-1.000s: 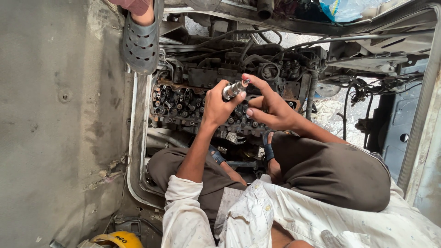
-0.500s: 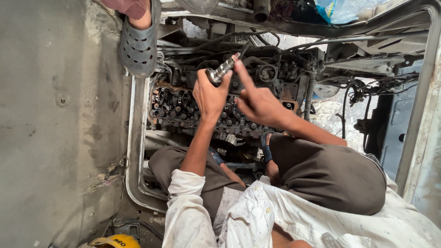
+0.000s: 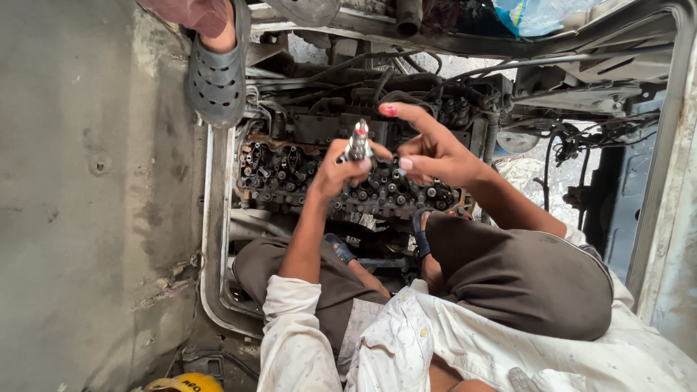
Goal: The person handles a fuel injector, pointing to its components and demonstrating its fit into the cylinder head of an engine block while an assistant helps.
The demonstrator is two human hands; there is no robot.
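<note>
My left hand (image 3: 343,168) grips a small metal cylindrical engine part (image 3: 358,142) and holds it upright over the exposed engine head (image 3: 290,170). My right hand (image 3: 428,149) is beside it, thumb and fingers touching the part's lower end, with the index finger stretched out and its tip red. The engine head below is dark and oily, with rows of valve springs and bolts. I squat above it, my knees and sandalled feet at either side.
Another person's foot in a grey perforated clog (image 3: 215,72) rests on the engine bay's edge at upper left. A concrete surface (image 3: 87,218) lies on the left. Hoses and wires (image 3: 588,138) run at right. A yellow object (image 3: 181,383) sits at the bottom.
Both hands have risen with the metal part, which has turned from tilted to upright. My right index finger has stretched out.
</note>
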